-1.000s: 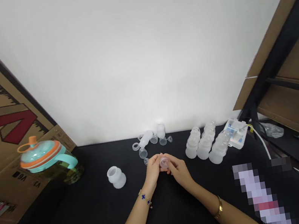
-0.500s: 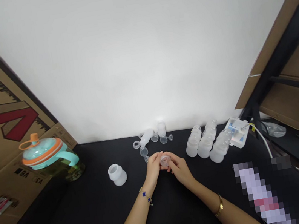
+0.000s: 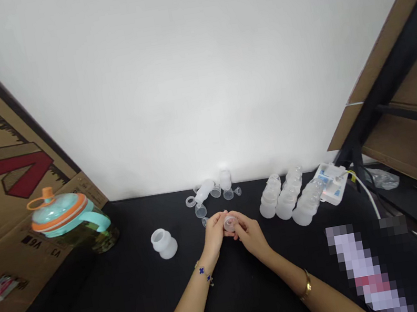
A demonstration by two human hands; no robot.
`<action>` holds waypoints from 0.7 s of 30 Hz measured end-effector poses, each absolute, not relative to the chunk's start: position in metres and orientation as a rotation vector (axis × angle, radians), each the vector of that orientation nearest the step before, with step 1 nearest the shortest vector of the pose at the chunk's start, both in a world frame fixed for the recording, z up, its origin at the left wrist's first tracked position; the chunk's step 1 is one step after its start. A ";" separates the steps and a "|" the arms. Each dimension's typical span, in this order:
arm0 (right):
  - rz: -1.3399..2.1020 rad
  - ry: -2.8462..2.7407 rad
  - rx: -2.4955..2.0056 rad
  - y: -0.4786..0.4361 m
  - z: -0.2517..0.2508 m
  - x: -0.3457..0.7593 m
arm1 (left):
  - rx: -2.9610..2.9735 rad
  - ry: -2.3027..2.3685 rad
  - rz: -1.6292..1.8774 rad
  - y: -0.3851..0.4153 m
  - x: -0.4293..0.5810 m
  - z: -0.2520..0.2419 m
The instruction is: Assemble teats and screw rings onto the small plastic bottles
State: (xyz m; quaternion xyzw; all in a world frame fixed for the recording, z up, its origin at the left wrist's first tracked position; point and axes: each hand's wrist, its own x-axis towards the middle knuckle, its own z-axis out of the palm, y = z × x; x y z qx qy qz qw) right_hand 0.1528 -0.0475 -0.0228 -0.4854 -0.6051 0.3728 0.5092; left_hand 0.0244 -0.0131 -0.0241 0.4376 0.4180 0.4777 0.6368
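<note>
Shifted slightly since the earlier frame, the left hand and right hand are being held close together at lower centre, with both forearms being extended up from the bottom edge over the black table. A small clear plastic cup is being clamped between the fingertips of both hands, and the fingers are being kept together on it. Just above the hands, five small clear pieces, one clear ring and two frosted bottles are being shown, one lying and one upright. To the right, three rows of frosted bottles are being shown; one flared frosted piece is standing left of the hands.
</note>
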 end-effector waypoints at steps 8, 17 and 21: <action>0.950 -1.455 -1.175 -0.046 -0.025 0.156 | 1.002 0.962 1.088 -0.014 0.024 -0.023; 0.901 -1.501 -1.197 -0.047 -0.024 0.155 | 1.012 0.946 1.087 -0.013 0.023 -0.024; 0.871 -1.511 -1.184 -0.048 -0.023 0.155 | 1.025 0.947 1.085 -0.013 0.024 -0.025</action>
